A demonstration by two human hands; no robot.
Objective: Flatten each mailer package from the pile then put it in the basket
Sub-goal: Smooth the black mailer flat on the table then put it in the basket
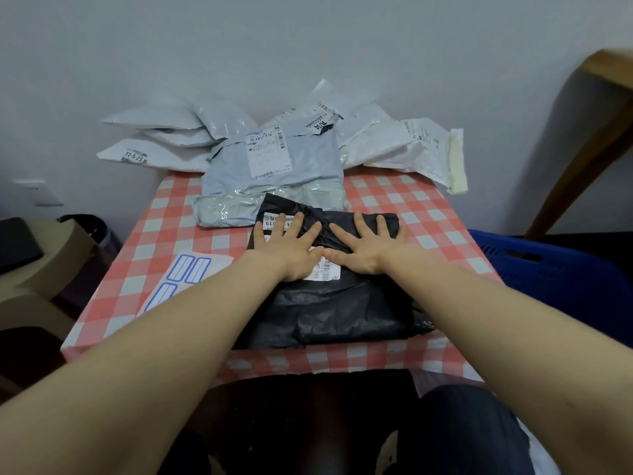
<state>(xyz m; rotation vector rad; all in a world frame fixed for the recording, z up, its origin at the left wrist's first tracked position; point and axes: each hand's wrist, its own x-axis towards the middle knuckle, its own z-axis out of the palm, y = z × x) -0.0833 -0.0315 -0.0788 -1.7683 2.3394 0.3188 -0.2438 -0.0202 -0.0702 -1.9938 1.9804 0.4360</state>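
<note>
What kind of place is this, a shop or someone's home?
Probably a home or small back room used for sorting parcels: a table with a red checked cloth against a plain wall, a pile of mailer packages on it, and a blue basket beside it.

One mailer (342, 303) lies at the near edge of the table (411, 207), with the left hand (291, 248) and right hand (363, 245) flat on its far half. The pile (274, 159) lies behind it. A label sheet (185, 275) lies to its left, and the basket (548, 269) stands right of the table.
</note>
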